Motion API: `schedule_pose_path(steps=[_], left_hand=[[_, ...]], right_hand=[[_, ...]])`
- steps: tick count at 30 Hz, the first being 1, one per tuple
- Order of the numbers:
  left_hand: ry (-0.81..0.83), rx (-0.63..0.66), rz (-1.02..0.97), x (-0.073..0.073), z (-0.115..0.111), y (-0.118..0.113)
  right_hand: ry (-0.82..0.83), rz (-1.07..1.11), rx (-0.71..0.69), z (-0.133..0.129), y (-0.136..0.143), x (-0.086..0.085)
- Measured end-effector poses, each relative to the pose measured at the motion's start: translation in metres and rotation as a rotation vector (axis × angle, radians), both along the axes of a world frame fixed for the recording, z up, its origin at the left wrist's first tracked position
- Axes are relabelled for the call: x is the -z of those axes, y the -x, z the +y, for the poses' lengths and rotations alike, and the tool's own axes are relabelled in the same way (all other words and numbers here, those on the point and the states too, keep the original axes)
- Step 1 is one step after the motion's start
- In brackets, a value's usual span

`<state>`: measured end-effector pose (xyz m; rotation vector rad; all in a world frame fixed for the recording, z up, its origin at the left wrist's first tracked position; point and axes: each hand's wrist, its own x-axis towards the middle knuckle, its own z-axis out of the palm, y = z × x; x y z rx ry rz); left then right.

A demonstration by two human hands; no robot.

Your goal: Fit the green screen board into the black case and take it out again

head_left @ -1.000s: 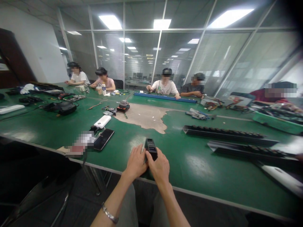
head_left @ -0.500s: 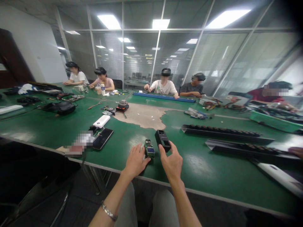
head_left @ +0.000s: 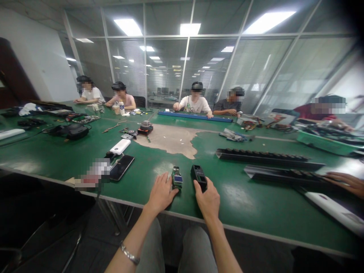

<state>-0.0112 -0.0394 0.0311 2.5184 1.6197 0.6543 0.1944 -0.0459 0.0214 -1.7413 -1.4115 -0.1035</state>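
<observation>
In the head view a small green circuit board point(head_left: 176, 177) with a bluish screen sits on the green table in front of me. My left hand point(head_left: 161, 192) lies along its left side, fingers stretched out and the thumb by its near end. Whether the fingertips press on the board I cannot tell. My right hand point(head_left: 209, 197) grips a black plastic case point(head_left: 198, 176) with cut-out openings, thumb on the left side and fingers on the right. The case is low at the table, to the right of the board and apart from it.
A black smartphone point(head_left: 122, 168) and a white power bank point(head_left: 120, 146) lie to the left. Long black channel strips point(head_left: 261, 156) and a white device point(head_left: 334, 208) are on the right, with another person's hand point(head_left: 347, 182) near them. Several people sit across the table point(head_left: 159, 167).
My right hand has lowered the black case towards the table and slightly right, away from the circuit board. My left hand stays beside the board. Another person's hand has come in further at right.
</observation>
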Motion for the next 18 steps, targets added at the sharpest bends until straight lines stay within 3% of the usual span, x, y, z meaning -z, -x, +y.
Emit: schedule_pose_path(steps=[12,18], left_hand=[[-0.003,0.001,0.021,0.0009,0.0014,-0.0005],[0.006,0.022,-0.019,-0.0042,-0.0012,0.0003]], right_hand=[[0.109,-0.092,0.068,-0.0054,0.0018,0.0037],[0.052,-0.122,0.088,-0.0052,0.0025,0.0070]])
